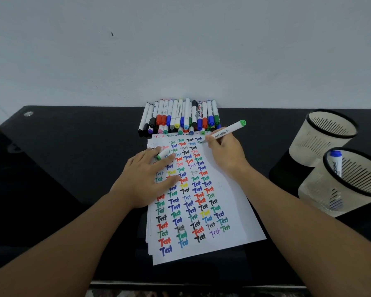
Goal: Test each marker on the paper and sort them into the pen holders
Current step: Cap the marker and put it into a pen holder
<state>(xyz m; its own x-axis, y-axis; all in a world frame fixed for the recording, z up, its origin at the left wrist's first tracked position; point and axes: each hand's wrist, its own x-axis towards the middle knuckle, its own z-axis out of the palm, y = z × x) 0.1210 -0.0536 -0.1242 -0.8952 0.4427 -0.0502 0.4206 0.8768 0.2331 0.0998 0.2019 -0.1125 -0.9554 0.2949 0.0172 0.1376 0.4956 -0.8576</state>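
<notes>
A stack of white paper covered with coloured "Test" words lies on the black desk. My right hand grips a white marker with a green end, its tip touching the paper near the top right rows. My left hand rests flat on the paper and holds the marker's green cap between its fingers. A pile of capped markers lies against the wall beyond the paper. Two beige pen holders stand at the right: the far one looks empty, the near one holds a blue marker.
The black desk runs left and right of the paper, backed by a plain white wall. A round metal fitting sits at the desk's far left corner. The desk's front edge is just below my forearms.
</notes>
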